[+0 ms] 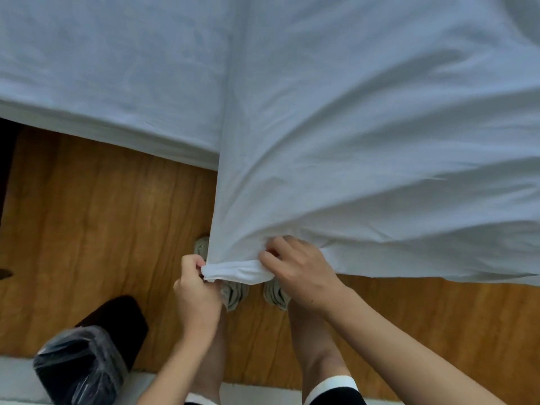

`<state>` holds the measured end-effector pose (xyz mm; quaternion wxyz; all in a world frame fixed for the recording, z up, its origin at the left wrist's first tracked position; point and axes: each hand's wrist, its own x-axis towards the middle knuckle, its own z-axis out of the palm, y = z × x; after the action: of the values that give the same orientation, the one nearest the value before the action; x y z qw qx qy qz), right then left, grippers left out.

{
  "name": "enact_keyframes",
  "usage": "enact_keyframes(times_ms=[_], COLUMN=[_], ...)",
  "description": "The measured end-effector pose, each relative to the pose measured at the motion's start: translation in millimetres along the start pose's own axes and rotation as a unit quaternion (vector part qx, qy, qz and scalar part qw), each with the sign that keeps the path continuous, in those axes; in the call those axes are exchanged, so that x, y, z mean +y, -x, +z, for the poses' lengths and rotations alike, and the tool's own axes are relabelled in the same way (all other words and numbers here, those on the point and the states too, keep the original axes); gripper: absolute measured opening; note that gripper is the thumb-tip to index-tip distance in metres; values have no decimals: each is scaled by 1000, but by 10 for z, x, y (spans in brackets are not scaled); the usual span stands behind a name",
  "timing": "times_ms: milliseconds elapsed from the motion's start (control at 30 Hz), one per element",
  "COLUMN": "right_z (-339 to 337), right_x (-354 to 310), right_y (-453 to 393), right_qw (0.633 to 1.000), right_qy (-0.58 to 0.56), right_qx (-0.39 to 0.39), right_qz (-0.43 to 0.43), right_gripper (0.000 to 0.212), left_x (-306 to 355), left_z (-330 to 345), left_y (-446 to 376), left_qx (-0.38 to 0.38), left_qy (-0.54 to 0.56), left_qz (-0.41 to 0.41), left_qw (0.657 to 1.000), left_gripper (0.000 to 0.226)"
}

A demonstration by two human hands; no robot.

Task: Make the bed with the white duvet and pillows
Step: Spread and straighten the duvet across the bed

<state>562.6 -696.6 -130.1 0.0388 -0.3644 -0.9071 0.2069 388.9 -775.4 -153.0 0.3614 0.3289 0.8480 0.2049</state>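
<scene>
Duvet [365, 141] corner gripped off the mattress [102, 68] edge.
Soft, light, limp: left hand [194, 290] and right hand [298, 270] both pinch its hem.

I see wood floor [96, 217], warm brown, grain running toward bed. Bin [79, 366] at lower left, black, lined with clear crinkled plastic bag, standing partly on floor, partly over pale strip [17, 378] along bottom edge. Dark shape [122, 320] just behind bin; can't tell what. Grey shoes [233, 293] on floor, near centre. Dark edge [5, 159] at far left.
</scene>
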Motion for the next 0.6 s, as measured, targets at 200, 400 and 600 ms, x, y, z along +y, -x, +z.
enact_keyframes(times_ms=[200, 400, 600], right_z=[129, -292, -1086], right_x=[-38, 330, 1632], right_y=[151, 385, 634], right_qw=[912, 993, 926], right_qy=[-8, -37, 119], right_qx=[-411, 2, 202], right_qz=[21, 115, 297], right_gripper=[28, 30, 47], left_x=[-223, 620, 1926], left_z=[-105, 239, 815], left_y=[-118, -198, -271], left_qx=[-18, 18, -6], left_qy=[-174, -153, -234], left_qz=[130, 395, 516], left_qw=[976, 906, 824], left_gripper=[42, 41, 42])
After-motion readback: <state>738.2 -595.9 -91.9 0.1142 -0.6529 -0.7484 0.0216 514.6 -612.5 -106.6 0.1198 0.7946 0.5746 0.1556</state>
